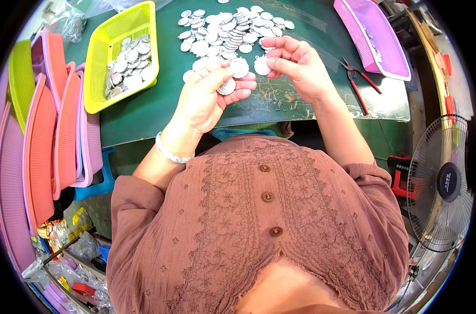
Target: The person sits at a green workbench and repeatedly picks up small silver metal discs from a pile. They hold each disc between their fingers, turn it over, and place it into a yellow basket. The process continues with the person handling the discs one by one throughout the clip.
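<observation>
My left hand [211, 94] is closed around a few round silver metal pendants [238, 68], which rest on its fingers and under its thumb. Just to its right, my right hand [295, 65] pinches one silver pendant [262, 66] between thumb and fingers. Beyond both hands a heap of similar silver pendants [232, 29] is spread over the green tabletop [170, 99]. To the left, a yellow-green plastic basket [91, 78] holds more of these pendants.
Red-handled pliers [357, 83] lie right of my right hand. A purple basket [387, 65] with a few pieces stands at the far right. Stacked pink and orange baskets [41, 152] crowd the left side. A black fan [439, 183] stands at right.
</observation>
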### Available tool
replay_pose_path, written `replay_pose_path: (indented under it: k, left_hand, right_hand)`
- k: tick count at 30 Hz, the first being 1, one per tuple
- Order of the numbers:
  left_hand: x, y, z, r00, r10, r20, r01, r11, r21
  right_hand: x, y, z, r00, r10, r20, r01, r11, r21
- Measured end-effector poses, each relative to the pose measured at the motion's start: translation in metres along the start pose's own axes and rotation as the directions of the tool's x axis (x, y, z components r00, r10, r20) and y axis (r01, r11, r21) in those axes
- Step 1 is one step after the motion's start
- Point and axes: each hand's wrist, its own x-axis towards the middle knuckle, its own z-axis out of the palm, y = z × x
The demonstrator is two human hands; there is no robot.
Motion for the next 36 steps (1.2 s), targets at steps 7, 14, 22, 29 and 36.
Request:
replay_pose_path:
  k: [7,14,22,29,36]
  left_hand:
    - [0.001,-0.001,0.0,1.0,-0.012,-0.006,0.012,1.0,-0.001]
    - [0.008,-0.007,-0.007,0.996,-0.085,0.032,0.087,0.993,-0.076]
    - [0.013,-0.013,-0.007,0.996,-0.084,0.029,0.085,0.995,-0.051]
    - [0.011,-0.013,0.002,0.998,0.002,-0.067,0.003,0.997,0.075]
    - [0.011,-0.014,0.003,0.997,-0.005,-0.08,0.011,0.997,0.078]
  right_hand:
    - [-0.003,-0.001,0.0,1.0,0.018,0.007,-0.018,0.998,0.06]
    - [-0.005,-0.003,0.004,0.998,0.066,-0.006,-0.065,0.992,0.11]
    - [-0.006,-0.003,0.01,0.996,0.084,-0.031,-0.08,0.991,0.107]
    - [-0.006,0.0,0.011,0.997,0.065,-0.03,-0.062,0.994,0.087]
    - [-0.006,-0.001,0.014,0.997,0.068,-0.031,-0.064,0.992,0.113]
